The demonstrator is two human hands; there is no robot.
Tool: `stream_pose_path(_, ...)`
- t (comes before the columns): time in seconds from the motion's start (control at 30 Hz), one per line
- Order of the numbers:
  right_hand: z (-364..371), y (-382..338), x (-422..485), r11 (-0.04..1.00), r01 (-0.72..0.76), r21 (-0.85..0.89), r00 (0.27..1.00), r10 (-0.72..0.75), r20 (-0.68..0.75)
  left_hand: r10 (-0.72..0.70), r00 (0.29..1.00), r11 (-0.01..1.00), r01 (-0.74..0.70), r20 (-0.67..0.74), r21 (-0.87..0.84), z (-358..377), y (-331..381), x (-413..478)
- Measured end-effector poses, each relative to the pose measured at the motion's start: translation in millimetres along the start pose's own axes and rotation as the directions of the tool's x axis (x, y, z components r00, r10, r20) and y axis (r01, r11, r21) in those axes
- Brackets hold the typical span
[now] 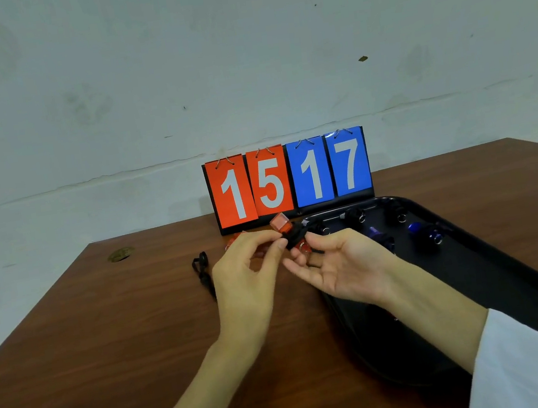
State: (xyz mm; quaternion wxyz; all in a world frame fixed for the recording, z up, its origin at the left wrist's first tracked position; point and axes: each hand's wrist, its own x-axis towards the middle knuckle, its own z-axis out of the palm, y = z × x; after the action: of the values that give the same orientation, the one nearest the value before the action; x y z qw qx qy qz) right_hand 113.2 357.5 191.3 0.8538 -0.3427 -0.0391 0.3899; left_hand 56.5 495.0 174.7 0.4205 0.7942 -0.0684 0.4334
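Observation:
My left hand and my right hand meet above the brown table, just in front of the scoreboard. Between the fingertips sits a small red translucent piece with a black cord wound on it. My left thumb and forefinger pinch the cord at its left side. My right hand lies palm up, its fingertips holding the red end from below. A red block sticks up behind the fingers. Both wrists wear white sleeves.
A flip scoreboard reading 15 in red and 17 in blue stands at the table's back edge. A black tray on the right holds several blue and black small pieces with rings. A loose black cord lies left of my hands.

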Motion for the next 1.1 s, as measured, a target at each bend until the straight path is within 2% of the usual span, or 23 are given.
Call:
stream_pose_path(0.1, 1, 1, 1, 0.998, 0.033, -0.051, 0.999, -0.031, 0.034, -0.042, 0.999, 0.999, 0.041, -0.024, -0.028, -1, -1, 1)
stream_pose_path(0.3, 0, 3, 2, 0.988, 0.097, -0.124, 0.995, -0.094, 0.030, 0.080, 0.996, 0.985, -0.085, 0.040, 0.153, 0, -8, 2)
stream_pose_path(0.43, -2, 7, 5, 0.946, 0.174, -0.274, 0.984, -0.176, 0.018, 0.129, 0.989, 0.952, -0.144, 0.073, 0.270, -1, -9, 2)
stream_pose_path(0.63, -2, 14, 9, 0.891, 0.259, -0.373, 0.958, -0.286, -0.018, 0.064, 0.993, 0.943, -0.093, 0.099, 0.320, 2, -6, 1)
stream_pose_path(0.73, -3, 19, 11, 0.920, 0.230, -0.317, 0.964, -0.261, -0.059, -0.056, 0.992, 0.969, 0.027, 0.110, 0.244, 4, -7, 2)
stream_pose_path(0.83, -4, 22, 13, 0.980, 0.134, -0.145, 0.984, -0.150, -0.100, -0.245, 0.955, 0.969, 0.235, 0.168, 0.077, 4, -10, 7)
stream_pose_path(0.9, -5, 20, 13, 0.994, 0.095, -0.044, 0.989, -0.100, -0.111, -0.304, 0.928, 0.951, 0.311, 0.216, 0.004, 4, -11, 9)
stream_pose_path(0.97, -6, 18, 13, 0.994, 0.095, -0.051, 0.989, -0.100, -0.107, -0.306, 0.923, 0.946, 0.323, 0.233, -0.039, 4, -11, 9)
stream_pose_path(1.1, -5, 16, 10, 0.981, 0.099, -0.168, 0.990, -0.115, -0.087, -0.294, 0.928, 0.946, 0.318, 0.230, -0.070, 0, -11, 12)
